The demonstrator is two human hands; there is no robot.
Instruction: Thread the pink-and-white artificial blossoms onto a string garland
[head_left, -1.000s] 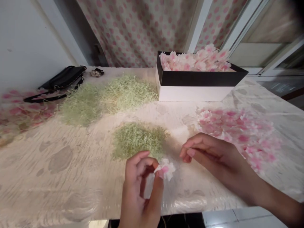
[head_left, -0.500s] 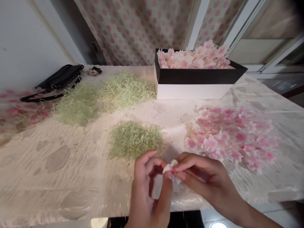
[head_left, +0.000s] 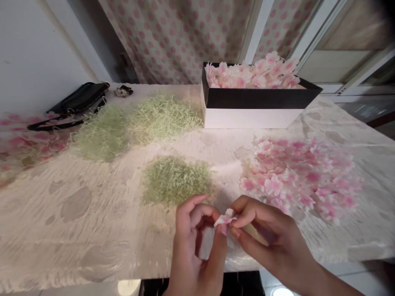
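Observation:
A small white and pink artificial flower [head_left: 226, 218] is pinched between both my hands above the near edge of the table. My left hand [head_left: 197, 242] grips it with thumb and fingertips, the index finger raised a little. From the other side, my right hand [head_left: 265, 232] pinches it between thumb and index finger. Just beyond my left hand lies a clump of small green foliage bits [head_left: 177, 179]. Many pink and white artificial flowers [head_left: 304, 176] are spread on the table to the right, behind my right hand.
At the back stands a black and white box [head_left: 251, 118] heaped with similar flowers. Pale green shredded filler [head_left: 165, 117] lies left of it. A black bag [head_left: 80, 98], a small object [head_left: 123, 91] and more pink flowers [head_left: 31, 142] are at the far left. A patterned cover drapes the table [head_left: 70, 205].
The flower has been turned between my fingers and its petals look flatter and more spread. Both hands have shifted slightly to the right.

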